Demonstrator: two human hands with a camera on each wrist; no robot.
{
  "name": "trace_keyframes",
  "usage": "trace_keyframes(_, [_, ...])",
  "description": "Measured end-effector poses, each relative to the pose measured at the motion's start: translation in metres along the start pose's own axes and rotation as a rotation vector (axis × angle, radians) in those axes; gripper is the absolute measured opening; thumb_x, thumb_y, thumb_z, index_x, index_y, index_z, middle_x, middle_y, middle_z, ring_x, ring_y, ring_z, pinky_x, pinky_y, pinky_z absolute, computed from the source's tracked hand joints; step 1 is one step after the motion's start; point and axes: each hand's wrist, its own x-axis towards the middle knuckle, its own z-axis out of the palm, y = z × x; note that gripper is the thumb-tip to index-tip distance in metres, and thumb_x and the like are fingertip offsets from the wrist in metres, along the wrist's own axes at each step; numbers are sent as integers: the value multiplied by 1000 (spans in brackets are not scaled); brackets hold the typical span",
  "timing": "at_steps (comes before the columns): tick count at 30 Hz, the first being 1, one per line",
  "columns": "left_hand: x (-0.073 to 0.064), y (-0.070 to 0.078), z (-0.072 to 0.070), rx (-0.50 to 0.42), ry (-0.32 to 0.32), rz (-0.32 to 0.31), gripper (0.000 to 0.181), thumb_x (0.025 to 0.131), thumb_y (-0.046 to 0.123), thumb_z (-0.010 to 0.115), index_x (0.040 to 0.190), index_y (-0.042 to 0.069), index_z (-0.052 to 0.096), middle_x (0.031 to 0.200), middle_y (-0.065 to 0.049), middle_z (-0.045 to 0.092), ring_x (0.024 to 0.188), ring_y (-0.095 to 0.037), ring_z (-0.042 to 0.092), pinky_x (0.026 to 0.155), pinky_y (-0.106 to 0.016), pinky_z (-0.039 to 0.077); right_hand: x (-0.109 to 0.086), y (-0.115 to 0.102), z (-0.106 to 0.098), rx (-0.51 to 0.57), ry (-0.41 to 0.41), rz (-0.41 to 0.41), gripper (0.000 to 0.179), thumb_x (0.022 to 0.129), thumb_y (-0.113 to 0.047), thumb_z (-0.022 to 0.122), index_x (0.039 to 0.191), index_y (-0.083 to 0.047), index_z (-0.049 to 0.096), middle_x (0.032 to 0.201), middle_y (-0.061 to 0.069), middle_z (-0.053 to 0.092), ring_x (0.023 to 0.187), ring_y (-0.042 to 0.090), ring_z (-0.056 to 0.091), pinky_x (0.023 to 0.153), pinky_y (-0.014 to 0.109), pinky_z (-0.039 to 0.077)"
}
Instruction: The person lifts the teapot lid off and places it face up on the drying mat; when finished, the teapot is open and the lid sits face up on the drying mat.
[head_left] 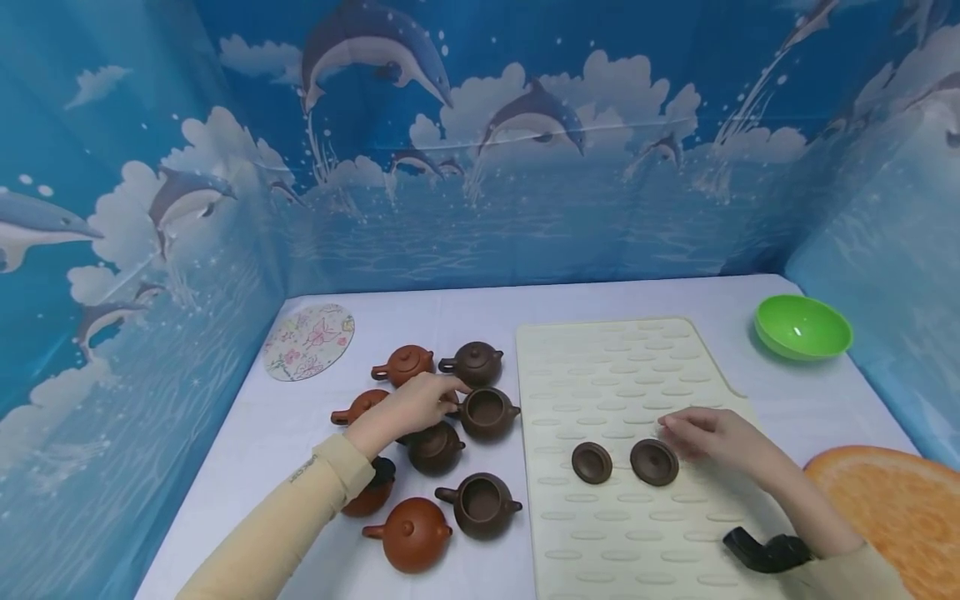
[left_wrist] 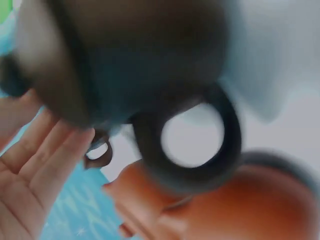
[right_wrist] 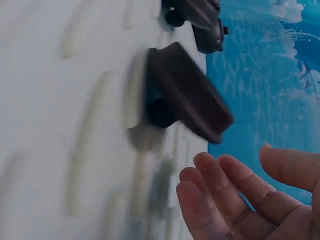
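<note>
In the head view my left hand reaches over a cluster of small teapots, fingertips right at a lidless dark teapot. Its fingers look extended in the left wrist view, beside a lidded dark teapot and close to a dark ring handle. Another lidless dark teapot stands nearer the front. My right hand hovers over the pale mat with fingers loosely bent and nothing between them. Just left of it, a dark teapot lid lies knob down, with a second lid beside it.
Several reddish-brown teapots, one a round teapot, surround the dark ones. The ridged cream mat spans the middle right. A black pipe-shaped object lies by my right forearm. A green bowl, an orange round mat and a floral disc lie farther out.
</note>
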Motion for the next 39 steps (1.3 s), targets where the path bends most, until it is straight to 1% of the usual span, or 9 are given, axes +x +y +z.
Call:
trace_keyframes(2, [-1,0,-8,15,6,10,34,93,6,66,127,12,65,104,-6,73,97,-19,69,85,-36,58,6,-11,-1,4,8,-52,45,102,-34,52,125,4,62,117,20,69,99,25,70,78,29,59])
trace_keyframes(5, [1,0,-22,19,51,9,34,95,8,64,129,10,64,108,-8,73,100,-22,69,83,-36,58,20,-33,1,26,7,-118,46,103,-33,52,128,4,60,121,22,67,104,32,68,81,35,59])
trace_keyframes(10, [11,0,-39,-45,118,-58,34,97,10,61,131,10,63,113,-10,72,107,-25,67,91,-41,56,49,-81,6,22,-6,-225,43,103,-34,52,128,-1,62,122,19,68,109,32,67,87,41,58])
trace_keyframes(14, [23,-4,-42,-117,158,-102,34,98,12,61,132,10,62,120,-11,70,116,-27,65,100,-43,52,73,-116,14,41,-38,-286,38,102,-32,53,127,-5,64,120,17,69,107,29,68,89,42,57])
trace_keyframes(20, [38,-12,-34,-205,214,-177,34,97,14,63,130,11,63,127,-12,67,120,-28,62,99,-42,52,113,-151,38,80,-23,-308,32,101,-28,57,124,-9,67,119,13,69,107,28,67,91,43,56])
trace_keyframes(25, [44,-17,-23,-251,172,-242,35,97,16,63,131,12,62,127,-11,66,120,-27,62,99,-42,53,142,-163,67,23,19,-316,28,98,-21,60,121,-8,69,119,12,70,112,29,65,95,44,54])
trace_keyframes(30, [46,-17,-15,-189,103,-234,35,95,14,65,130,9,63,126,-14,66,120,-28,62,99,-43,52,160,-171,92,-40,27,-304,28,96,-20,63,119,-6,69,122,14,69,120,33,61,101,48,50])
trace_keyframes(34, [47,-16,-14,-121,89,-232,35,94,12,66,129,8,63,123,-13,68,116,-27,63,100,-42,51,169,-178,106,-106,26,-306,26,95,-19,65,118,-8,70,125,13,67,122,33,59,103,48,49])
trace_keyframes(39, [48,-19,-14,-94,71,-238,33,94,9,65,127,7,64,119,-13,70,113,-26,65,99,-42,51,175,-178,117,-176,30,-297,24,93,-17,68,116,-9,72,121,10,69,119,29,61,101,44,50])
